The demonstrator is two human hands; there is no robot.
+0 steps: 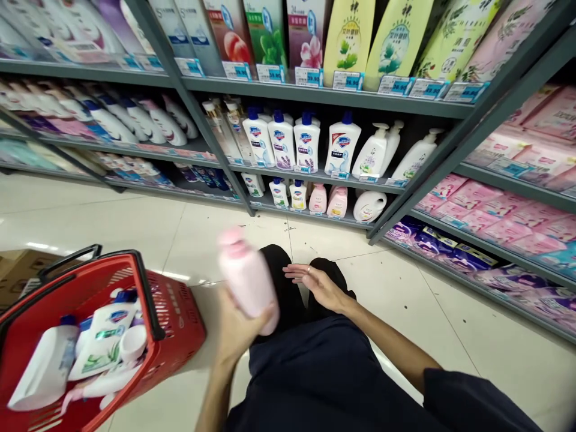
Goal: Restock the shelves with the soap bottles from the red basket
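A pale pink pump bottle (pixel 249 279) is gripped round its lower part by my left hand (pixel 243 327); motion blurs it, and its top leans to the left. My right hand (pixel 317 285) holds nothing, its fingers stretched out toward the left over my knees. On the floor at the left stands a red shopping basket (pixel 180 318) with a black handle. Inside it lie several bottles, among them a white bottle with a blue cap (pixel 105 336) and a plain white bottle (pixel 45 366).
Grey shelves (pixel 333 99) stand in front, stocked with shampoo and hand wash bottles. On the bottom shelf are small pink bottles (pixel 337 203). Pink packs (pixel 508 210) fill the shelving at the right. A cardboard box (pixel 22 273) sits behind the basket on the tiled floor (pixel 418 300).
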